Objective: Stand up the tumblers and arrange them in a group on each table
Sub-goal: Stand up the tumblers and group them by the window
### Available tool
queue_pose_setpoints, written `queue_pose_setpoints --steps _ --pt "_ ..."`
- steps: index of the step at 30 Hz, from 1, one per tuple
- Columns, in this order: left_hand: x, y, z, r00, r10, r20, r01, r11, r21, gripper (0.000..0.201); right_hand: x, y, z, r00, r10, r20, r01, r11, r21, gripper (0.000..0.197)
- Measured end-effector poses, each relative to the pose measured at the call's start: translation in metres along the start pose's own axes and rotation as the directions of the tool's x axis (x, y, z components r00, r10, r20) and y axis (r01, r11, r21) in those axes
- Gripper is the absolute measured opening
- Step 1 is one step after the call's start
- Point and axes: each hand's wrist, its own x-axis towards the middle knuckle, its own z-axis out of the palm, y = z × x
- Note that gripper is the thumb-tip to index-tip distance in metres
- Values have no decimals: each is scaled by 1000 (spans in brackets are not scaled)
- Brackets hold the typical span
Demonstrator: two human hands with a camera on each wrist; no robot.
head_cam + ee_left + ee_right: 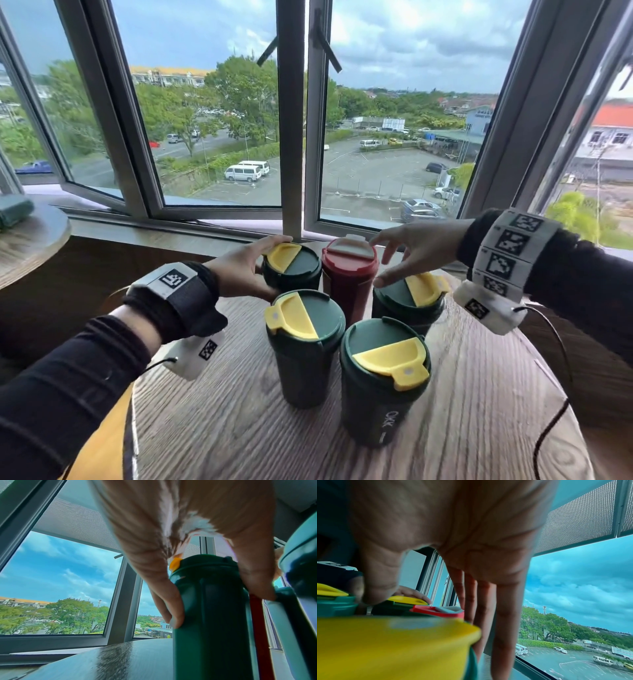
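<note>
Left hand [239,270] grip clamped round back-left green tumbler [291,267], nudging into cluster; right hand [407,255] fingers apart, steadying red tumbler [349,274] on worktop [239,428].

Five tumblers stand upright in a tight cluster at centre frame in the head view. The back-left green tumbler [291,265], yellow flap on its lid, sits just beside the red tumbler [349,274] with its pale grey flap, at the back middle. To the right, another green tumbler [407,301] shows its yellow flap turned right. In front, the front-left green tumbler [303,346] and the nearest green tumbler [382,380], white lettering down its side, stand close together, lids shut.
</note>
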Motion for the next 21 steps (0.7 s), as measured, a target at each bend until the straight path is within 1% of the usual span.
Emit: queue_pose_setpoints --steps 4,7,9,12,17,21 --pt "0 1 2 999 32 -41 -31 999 32 93 2 3 1 1000 -13 -18 13 1000 -22 84" --pt "-1 1 3 996 54 -77 -50 998 48 95 3 10 -4 999 14 -29 -15 1000 -13 79" --pt "-2 1 4 996 47 -80 -43 998 53 96 4 13 -10 998 23 -63 -26 998 -59 77" --pt "-3 2 4 996 33 -79 -30 999 42 91 11 14 -15 995 -6 -95 -4 994 -110 76" --pt "-4 5 6 995 30 -99 -26 999 38 89 33 5 -16 996 -82 -37 80 996 -44 83" --pt "-4 3 7 991 11 -131 -10 1000 12 75 51 1 -15 994 -102 36 105 992 -66 90"
